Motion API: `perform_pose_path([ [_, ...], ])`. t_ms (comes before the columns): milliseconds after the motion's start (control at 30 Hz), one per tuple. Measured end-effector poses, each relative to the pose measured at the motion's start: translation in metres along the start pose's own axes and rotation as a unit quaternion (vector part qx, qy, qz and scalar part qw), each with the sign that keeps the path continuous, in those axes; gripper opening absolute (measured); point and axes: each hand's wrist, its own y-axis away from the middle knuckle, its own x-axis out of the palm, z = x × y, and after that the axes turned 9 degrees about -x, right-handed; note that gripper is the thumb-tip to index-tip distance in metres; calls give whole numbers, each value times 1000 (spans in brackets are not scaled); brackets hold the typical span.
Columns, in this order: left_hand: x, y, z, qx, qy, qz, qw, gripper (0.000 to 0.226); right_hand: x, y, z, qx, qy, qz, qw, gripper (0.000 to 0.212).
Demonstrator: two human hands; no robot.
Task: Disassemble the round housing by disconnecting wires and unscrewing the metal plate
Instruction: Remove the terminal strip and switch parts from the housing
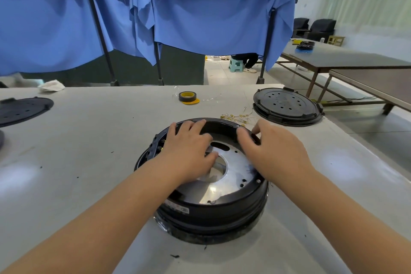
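Observation:
A round black housing (213, 211) sits on the white table (84, 162) in front of me, open side up. A shiny metal plate (235, 173) with a central hole lies inside it. My left hand (189, 151) rests on the housing's far left, with the fingers stretched over the rim and the thumb at the edge of the plate's hole. My right hand (273, 151) is at the far right rim, its fingers curled over the rim's edge. Whatever lies under either palm is hidden.
Cut yellow-tipped wires (235, 116) lie just behind the housing. A black round lid (287, 104) sits at the back right, another (22, 110) at the left edge. A tape roll (188, 97) and a white cloth (51, 85) lie farther back. Blue curtains (200, 18) hang behind.

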Motion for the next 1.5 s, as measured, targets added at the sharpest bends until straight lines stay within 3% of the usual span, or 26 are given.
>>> perform_pose_path([
  [100,-8,1,-16,3,50,-50,997,48,10,5,-20,13,-178,-28,984,54],
  [200,-15,-4,-48,-21,259,57,964,58,27,8,-29,62,-395,0,917,55],
  [267,-15,-13,-68,-52,343,129,929,61,34,10,-31,102,-458,15,883,60],
  [467,-5,-32,-89,-146,376,215,889,56,37,16,-42,58,-379,-7,924,61],
  [633,-5,-34,-89,-81,282,122,948,50,37,16,-40,56,-364,-8,930,57],
  [800,4,-40,-87,-112,323,125,931,60,39,16,-43,47,-360,-6,932,56],
  [1200,3,-45,-85,-176,430,210,860,43,43,16,-45,61,-365,-16,929,51],
  [1500,-2,-41,-87,-184,424,215,861,41,43,16,-46,41,-354,-22,934,49],
])
